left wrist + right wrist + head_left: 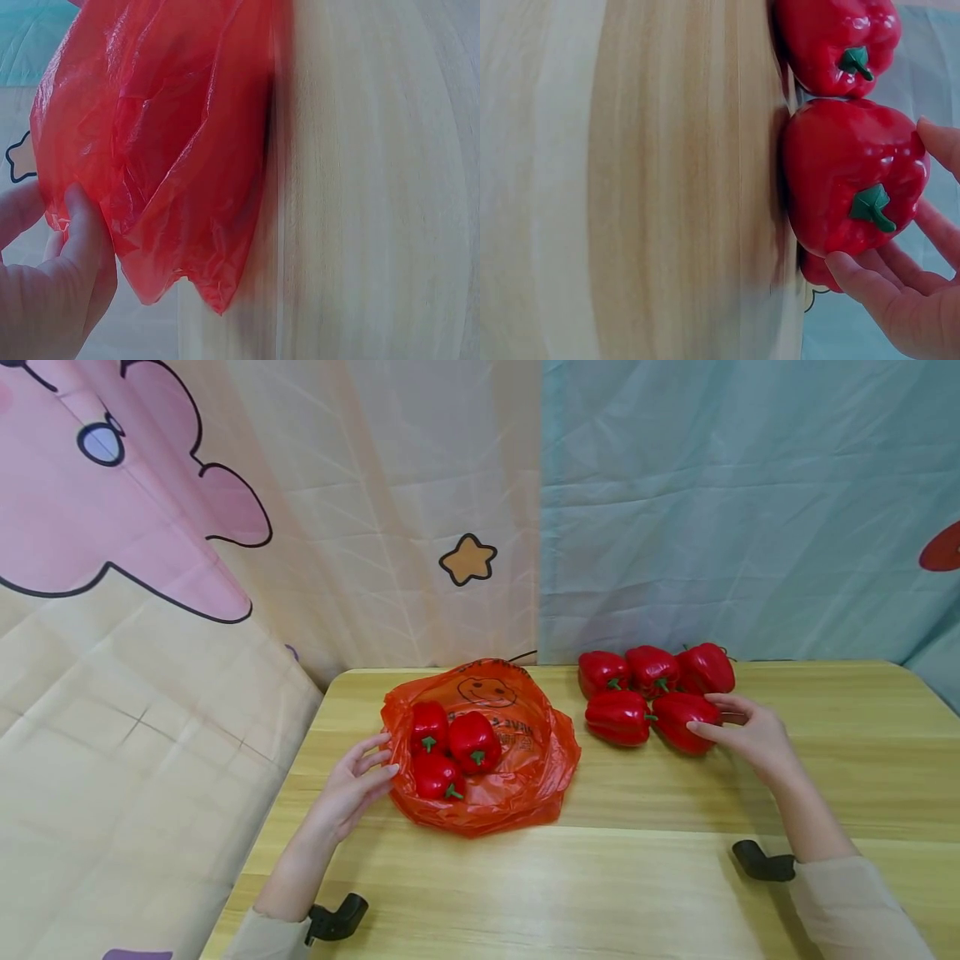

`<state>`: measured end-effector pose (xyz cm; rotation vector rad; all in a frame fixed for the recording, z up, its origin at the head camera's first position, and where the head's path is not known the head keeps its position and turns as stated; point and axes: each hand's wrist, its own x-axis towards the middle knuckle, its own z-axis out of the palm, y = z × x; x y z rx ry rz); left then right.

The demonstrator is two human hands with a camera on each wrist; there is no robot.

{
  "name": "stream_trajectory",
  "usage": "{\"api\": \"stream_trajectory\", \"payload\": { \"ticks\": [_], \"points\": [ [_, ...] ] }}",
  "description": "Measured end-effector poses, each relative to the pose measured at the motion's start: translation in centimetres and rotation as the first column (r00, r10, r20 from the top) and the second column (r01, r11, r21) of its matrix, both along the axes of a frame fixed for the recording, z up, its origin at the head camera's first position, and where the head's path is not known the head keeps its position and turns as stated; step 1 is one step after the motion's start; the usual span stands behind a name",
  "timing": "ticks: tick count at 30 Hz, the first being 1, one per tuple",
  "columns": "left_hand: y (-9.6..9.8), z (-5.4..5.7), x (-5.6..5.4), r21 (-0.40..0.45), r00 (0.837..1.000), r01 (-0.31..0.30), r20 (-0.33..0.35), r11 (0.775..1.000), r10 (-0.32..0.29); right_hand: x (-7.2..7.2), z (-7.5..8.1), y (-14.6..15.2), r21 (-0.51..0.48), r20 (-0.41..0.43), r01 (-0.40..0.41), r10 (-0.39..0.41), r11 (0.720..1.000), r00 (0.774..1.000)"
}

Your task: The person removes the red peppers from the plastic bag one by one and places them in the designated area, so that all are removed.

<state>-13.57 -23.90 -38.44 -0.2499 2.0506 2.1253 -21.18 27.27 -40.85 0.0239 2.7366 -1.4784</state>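
Note:
In the head view, a red plastic bag (536, 793) lies with its mouth spread, three red bell peppers (475, 742) inside on its left side. My left hand (351, 789) holds the bag's left rim; the left wrist view shows the thumb (84, 225) against the crinkled plastic (165, 135). Over to the right, my right hand (750, 735) grips a red bell pepper (681, 724), the front-right one of a cluster. The right wrist view shows that pepper (840, 172) between thumb and fingers, its green stem facing the camera.
Beside the gripped pepper lies another pepper (617, 718), with three more peppers (651, 670) behind along the table's back edge. The wooden table (525, 893) meets a printed curtain (675, 527) at the back. A black wrist mount (761, 862) sits on each forearm.

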Motion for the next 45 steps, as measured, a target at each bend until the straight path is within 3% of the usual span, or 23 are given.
{"api": "stream_trajectory", "payload": {
  "ticks": [19, 35, 45],
  "points": [
    [0.1, 0.0, 0.0, 0.008, 1.0, -0.011, -0.001, 1.0, 0.011, 0.3, 1.8, 0.4, -0.013, -0.063, 0.009, -0.01, 1.0, 0.998],
    [0.2, 0.1, 0.0, 0.004, 1.0, -0.007, -0.006, 1.0, 0.007, -0.1, 3.7, -2.2, -0.06, -0.122, -0.109, 0.101, 0.992, 0.987],
    [0.4, 0.3, 0.0, 0.016, 1.0, -0.006, -0.002, 1.0, 0.006, -0.4, 4.8, -5.1, -0.076, -0.11, -0.18, 0.171, 0.981, 0.979]
  ]
}}
